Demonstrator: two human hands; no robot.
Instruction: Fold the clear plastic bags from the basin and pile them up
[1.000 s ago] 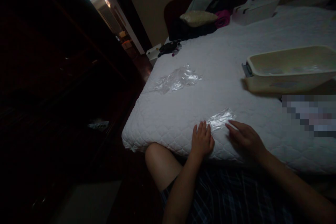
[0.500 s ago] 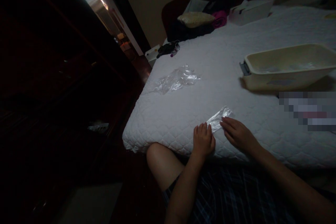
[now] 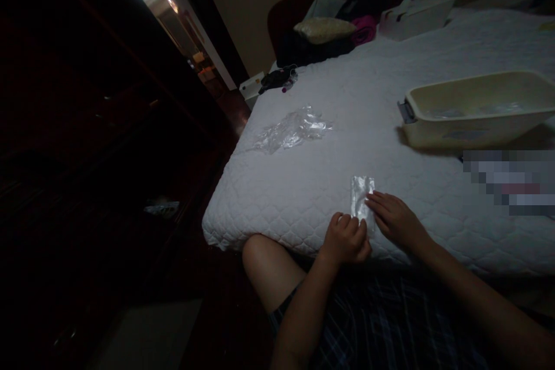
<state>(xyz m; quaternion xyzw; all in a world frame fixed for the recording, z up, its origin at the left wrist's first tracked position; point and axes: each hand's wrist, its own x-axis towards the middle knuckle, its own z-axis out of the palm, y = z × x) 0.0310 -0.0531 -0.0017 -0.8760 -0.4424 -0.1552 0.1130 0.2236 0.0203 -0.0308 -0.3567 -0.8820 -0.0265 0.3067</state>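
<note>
1. Item: a small clear plastic piece [image 3: 361, 193], apparently folded, lies near the front edge of the bed [image 3: 269, 196], between the two hands. Number of layers cannot be told.
2. Left hand [image 3: 347, 238]: fingers curled in, closed on the near end of the piece.
3. Right hand [image 3: 399, 221]: fingers extended and together, tips at the piece's right edge. Thumb hidden; cannot tell whether it pinches or merely presses.
4. Handling, as judged: very light, limp film, slippery on itself, prone to crease and spring open; unlikely to break, though a thin layer could tear if pulled hard.
5. Grip, as judged: pinch all layers together at the near end, with flat fingertips along the right edge; light pressure suffices.
6. Surroundings: a crumpled clear sheet [image 3: 291, 132] lies farther off on the bed; a cream tub [image 3: 472, 132] stands to the right.
</note>
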